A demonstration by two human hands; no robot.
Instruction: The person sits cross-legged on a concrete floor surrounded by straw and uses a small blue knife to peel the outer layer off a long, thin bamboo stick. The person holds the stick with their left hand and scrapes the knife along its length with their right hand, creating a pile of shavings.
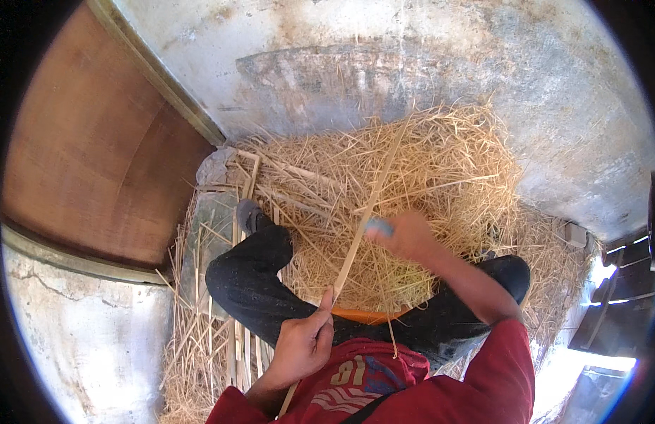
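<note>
Bamboo strip (pixel 366 212) pinched in your left hand (pixel 306 343) — right hand (pixel 405 235), fist around a blade, could slip and cut you.

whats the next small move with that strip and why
Probably draw the right hand further up along the long pale strip. The left hand pins its near end by the lap, while the right, blurred, grips a small bluish tool midway, and the part over the straw pile lies beyond it.

1 long pale split bamboo strip (pixel 366 212) | 1 heap of dry yellow straw (pixel 440 162) | 1 orange curved rim (pixel 370 315) | 2 bare hands: left hand (pixel 302 343), right hand (pixel 408 233)
</note>
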